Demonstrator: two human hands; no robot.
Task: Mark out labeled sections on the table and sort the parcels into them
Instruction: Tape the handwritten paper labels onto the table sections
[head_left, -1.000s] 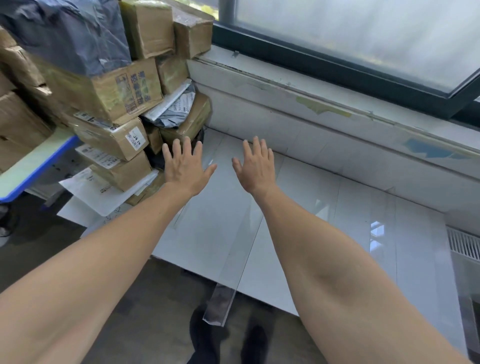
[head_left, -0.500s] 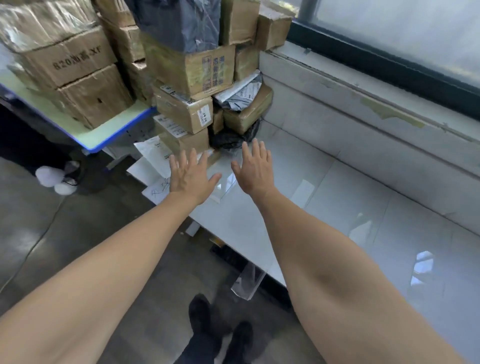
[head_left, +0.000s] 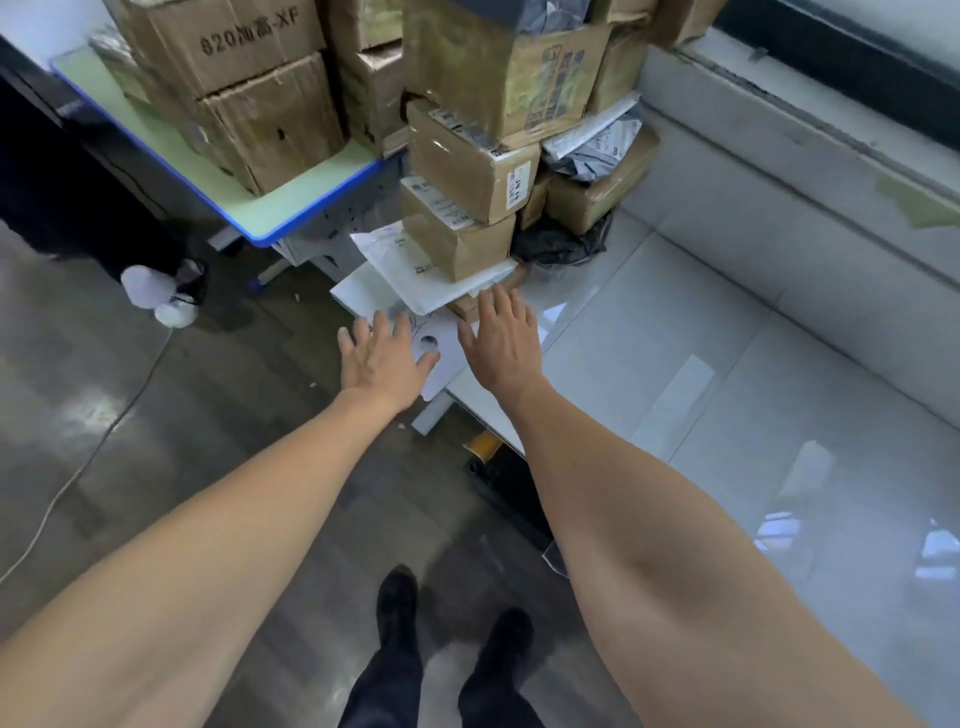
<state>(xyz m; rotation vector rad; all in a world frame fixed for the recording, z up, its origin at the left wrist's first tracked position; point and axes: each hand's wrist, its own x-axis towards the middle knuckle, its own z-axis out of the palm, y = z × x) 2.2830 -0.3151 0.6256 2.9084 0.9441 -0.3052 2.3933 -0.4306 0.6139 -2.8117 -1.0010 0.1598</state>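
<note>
A white table (head_left: 675, 332) stretches from the centre to the right. At its far left corner stands a tall stack of brown cardboard parcels (head_left: 467, 171) on white flat mailers (head_left: 395, 280). Grey plastic mailers (head_left: 592, 145) and a black bag (head_left: 561, 244) are wedged in the stack. My left hand (head_left: 382, 358) reaches out flat, fingers spread, over a white sheet (head_left: 441, 358) at the table's corner. My right hand (head_left: 501, 340) is stretched flat beside it, fingertips near the lowest parcel. Neither hand holds anything. A strip of clear tape (head_left: 670, 405) lies across the table.
A blue-edged desk (head_left: 291, 202) at the left carries more cardboard boxes (head_left: 249, 78). Another person's white shoes (head_left: 161, 291) stand beside it. A window sill (head_left: 810, 130) runs behind the table. A cable (head_left: 78, 467) trails over the grey floor. My own dark shoes (head_left: 441, 639) show below.
My view has swung left and both hands have moved from the table's middle to its left corner, closer to the parcel stack. They stay flat and hold nothing.
</note>
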